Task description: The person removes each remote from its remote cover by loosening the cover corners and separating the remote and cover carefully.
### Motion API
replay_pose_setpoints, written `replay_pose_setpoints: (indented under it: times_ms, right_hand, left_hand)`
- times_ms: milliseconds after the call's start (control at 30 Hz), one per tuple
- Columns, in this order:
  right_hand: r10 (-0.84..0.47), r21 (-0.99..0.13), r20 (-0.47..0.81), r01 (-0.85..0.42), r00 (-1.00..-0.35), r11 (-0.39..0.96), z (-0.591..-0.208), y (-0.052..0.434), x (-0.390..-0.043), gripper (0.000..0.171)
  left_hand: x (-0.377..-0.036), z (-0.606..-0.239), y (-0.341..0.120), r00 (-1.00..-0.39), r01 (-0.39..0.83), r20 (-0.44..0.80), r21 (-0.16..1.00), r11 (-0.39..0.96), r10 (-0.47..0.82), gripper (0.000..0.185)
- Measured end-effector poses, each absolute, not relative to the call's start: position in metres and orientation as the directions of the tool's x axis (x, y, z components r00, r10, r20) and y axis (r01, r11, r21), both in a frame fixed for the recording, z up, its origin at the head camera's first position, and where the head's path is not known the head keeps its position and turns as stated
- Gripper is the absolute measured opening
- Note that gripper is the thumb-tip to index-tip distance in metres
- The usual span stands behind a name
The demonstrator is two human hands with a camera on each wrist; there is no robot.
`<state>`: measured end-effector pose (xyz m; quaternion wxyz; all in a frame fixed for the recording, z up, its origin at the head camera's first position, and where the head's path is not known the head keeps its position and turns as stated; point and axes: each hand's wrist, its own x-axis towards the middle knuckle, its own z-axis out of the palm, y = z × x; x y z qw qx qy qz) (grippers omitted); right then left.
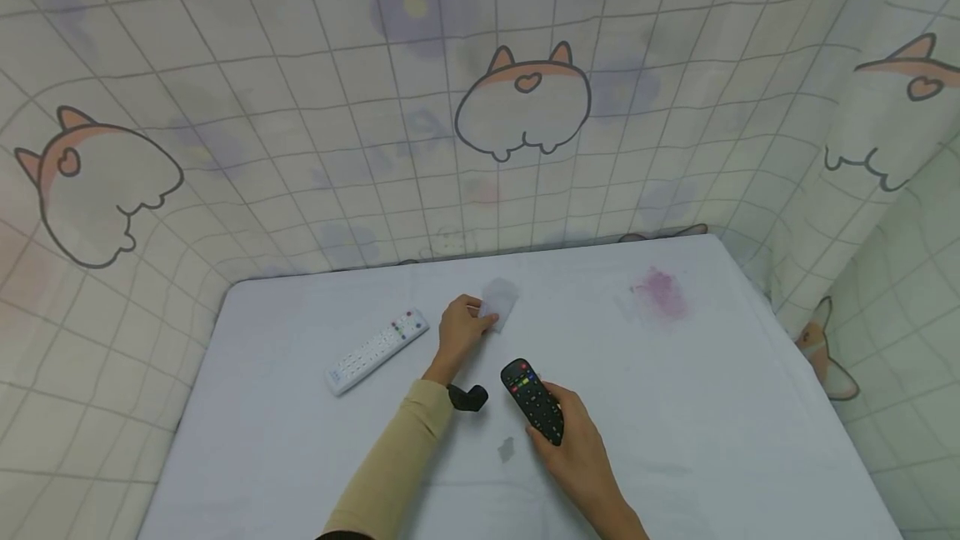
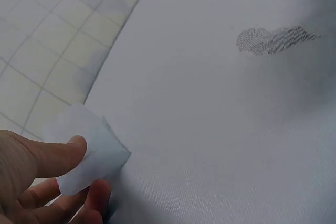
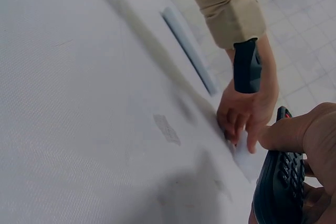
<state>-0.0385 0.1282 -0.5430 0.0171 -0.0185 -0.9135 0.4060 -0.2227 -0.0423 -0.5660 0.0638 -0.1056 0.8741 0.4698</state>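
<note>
Pinching the white wipe in the left hand while the right hand grips the black remote, fold it flat before touching the buttons.

Tan ribbed long sleeve on the left arm, black wrist mount at its cuff.

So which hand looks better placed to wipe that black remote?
Probably the left hand: its fingers already pinch the white wipe, while the right hand holds the black remote steady.
</note>
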Motion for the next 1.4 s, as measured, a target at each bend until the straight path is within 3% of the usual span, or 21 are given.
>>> replay_pose_setpoints:
  times_ms: [233,700,1400]
  right_hand:
    - [0.047,-0.748,0.026,0.012,-0.999,0.664,-0.544,0.129,-0.039,0.068]
    - [0.049,-0.748,0.030,0.010,-0.998,0.664,-0.543,0.129,-0.042,0.069]
    - [0.084,-0.767,0.000,0.054,-0.996,0.639,-0.543,0.130,-0.044,0.071]
  left_hand:
    - [-0.222,-0.570,-0.040,-0.981,-0.195,-0.129,0.705,0.682,-0.146,0.036]
    - [-0.220,-0.570,-0.043,-0.994,-0.107,-0.054,0.556,0.824,-0.093,0.035]
    - [-0.184,-0.562,-0.059,-0.991,-0.117,-0.043,0.713,0.692,-0.124,0.031]
